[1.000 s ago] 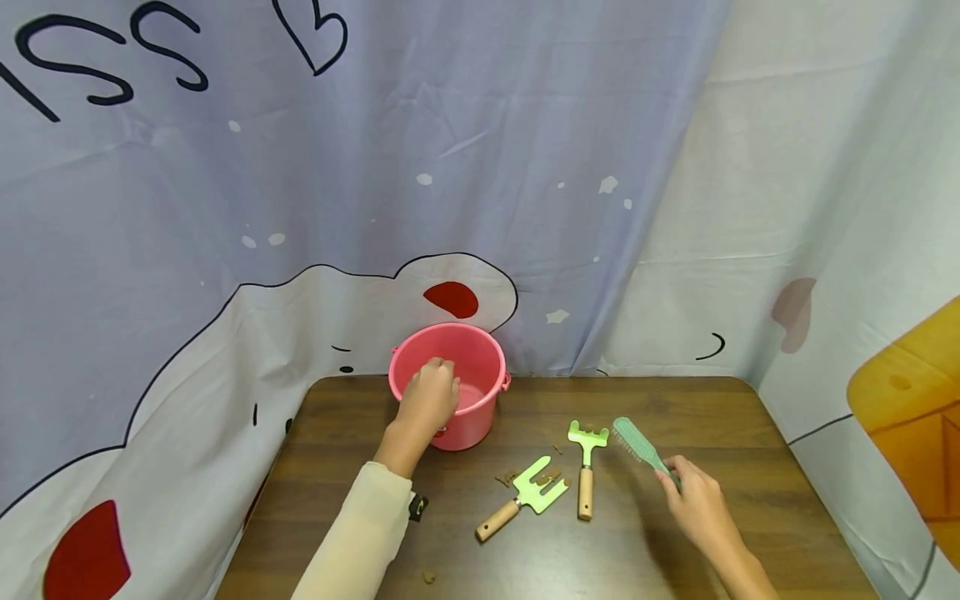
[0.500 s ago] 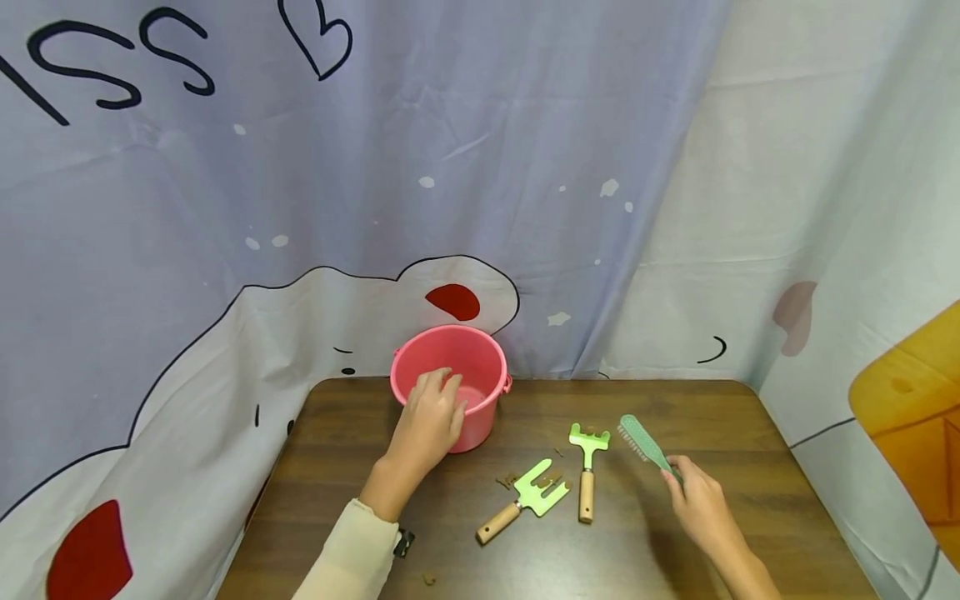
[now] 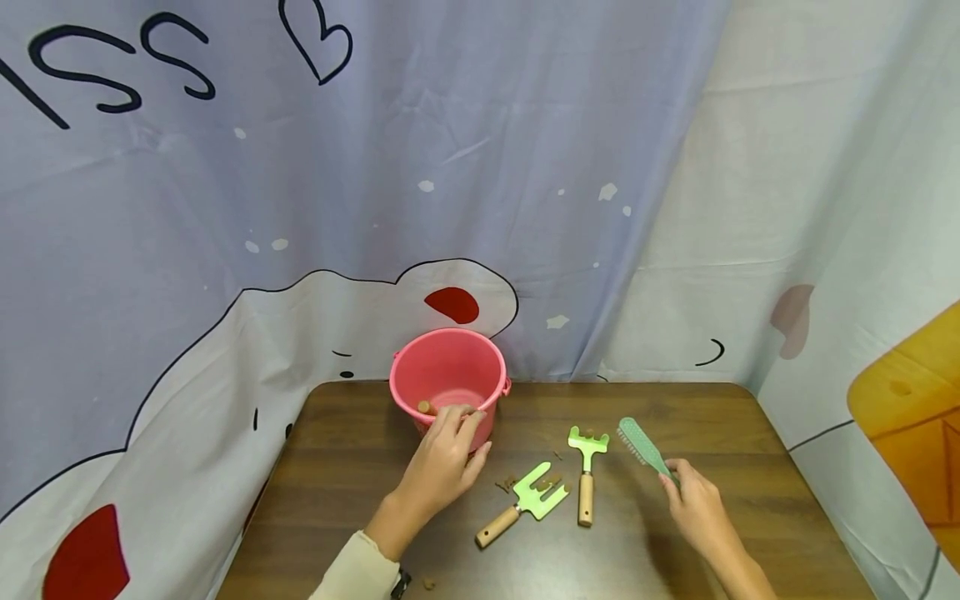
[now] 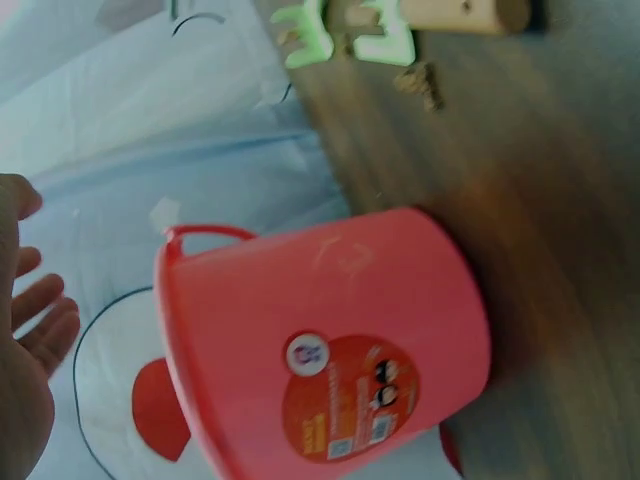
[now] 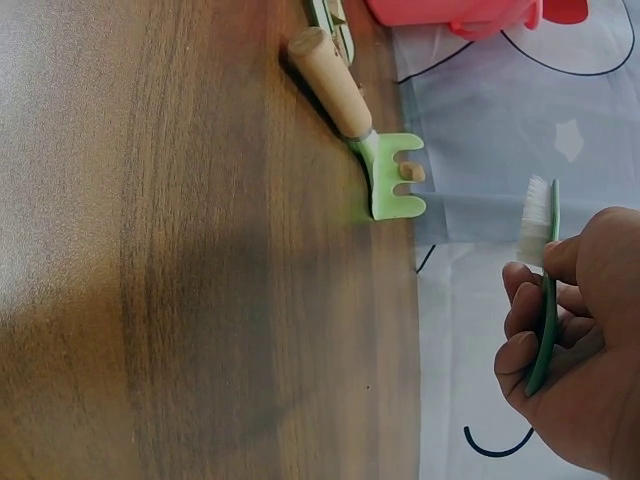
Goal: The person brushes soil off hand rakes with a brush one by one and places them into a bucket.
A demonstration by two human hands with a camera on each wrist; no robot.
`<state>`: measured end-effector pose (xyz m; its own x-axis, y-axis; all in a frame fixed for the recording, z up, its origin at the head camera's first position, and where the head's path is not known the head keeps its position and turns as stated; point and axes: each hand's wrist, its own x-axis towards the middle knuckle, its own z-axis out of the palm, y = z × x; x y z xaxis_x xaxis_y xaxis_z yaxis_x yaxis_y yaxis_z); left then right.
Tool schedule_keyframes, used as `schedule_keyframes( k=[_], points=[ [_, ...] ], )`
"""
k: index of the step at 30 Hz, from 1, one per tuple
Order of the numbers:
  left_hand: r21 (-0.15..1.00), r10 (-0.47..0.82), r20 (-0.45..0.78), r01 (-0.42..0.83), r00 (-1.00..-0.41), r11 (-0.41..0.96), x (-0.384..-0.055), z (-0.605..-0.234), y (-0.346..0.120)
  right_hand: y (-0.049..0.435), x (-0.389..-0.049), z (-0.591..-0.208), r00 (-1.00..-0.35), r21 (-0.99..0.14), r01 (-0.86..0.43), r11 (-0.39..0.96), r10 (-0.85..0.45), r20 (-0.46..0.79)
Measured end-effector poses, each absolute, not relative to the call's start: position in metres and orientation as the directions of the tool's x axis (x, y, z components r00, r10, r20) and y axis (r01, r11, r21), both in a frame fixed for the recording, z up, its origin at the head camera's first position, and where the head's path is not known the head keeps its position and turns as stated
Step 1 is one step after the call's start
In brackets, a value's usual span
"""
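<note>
My left hand (image 3: 442,458) is by the near rim of a pink bucket (image 4: 330,330), its fingers loosely bent and holding nothing. Whether the fingertips touch the rim I cannot tell. Inside the bucket shows a wooden end (image 3: 426,407), probably of a handle; the remainder is hidden by the wall. On the right, my right hand (image 5: 580,320) grips a green brush (image 3: 641,443) with pale bristles by its handle, above the table. Between the hands lie a small green rake (image 3: 587,446) and a green garden fork (image 3: 532,493), both with wooden handles.
Brown crumbs (image 4: 420,85) lie around the fork and on the rake, and one small bit (image 3: 428,584) is near the front of the wooden table (image 5: 200,250). A printed curtain (image 3: 525,125) hangs right behind the table's back edge.
My left hand has come out of the bucket toward me, its fingers loosened. A wooden end now shows in the bucket. The right hand with the brush has barely moved.
</note>
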<state>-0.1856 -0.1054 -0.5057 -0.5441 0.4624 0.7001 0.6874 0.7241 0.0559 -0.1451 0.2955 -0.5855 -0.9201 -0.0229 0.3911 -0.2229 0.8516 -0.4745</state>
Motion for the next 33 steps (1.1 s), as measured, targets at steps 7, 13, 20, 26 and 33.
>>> schedule_keyframes(
  k=[7, 13, 20, 26, 33],
  points=[
    [-0.017, 0.566, 0.673, 0.755, -0.476, 0.655, -0.18, -0.527, -0.096, 0.293, -0.145, -0.586, -0.928, -0.477, -0.211, 0.853, -0.022, 0.371],
    [-0.057, 0.612, 0.636, 0.762, -0.47, 0.645, -0.177, -0.552, -0.09, 0.291, -0.146, -0.585, -0.931, -0.477, -0.21, 0.853, -0.025, 0.365],
    [-0.056, 0.627, 0.531, 0.715, -0.569, 0.697, -0.173, -0.582, -0.084, 0.291, -0.146, -0.586, -0.931, -0.476, -0.217, 0.852, -0.035, 0.362],
    [-0.052, 0.609, 0.376, 0.64, -0.698, 0.766, -0.169, -0.603, -0.077, 0.291, -0.146, -0.589, -0.93, -0.473, -0.224, 0.852, -0.041, 0.366],
    [-0.061, 0.581, 0.19, 0.582, -0.791, 0.811, -0.163, -0.62, -0.07, 0.29, -0.144, -0.592, -0.935, -0.478, -0.228, 0.848, -0.053, 0.35]
  ],
)
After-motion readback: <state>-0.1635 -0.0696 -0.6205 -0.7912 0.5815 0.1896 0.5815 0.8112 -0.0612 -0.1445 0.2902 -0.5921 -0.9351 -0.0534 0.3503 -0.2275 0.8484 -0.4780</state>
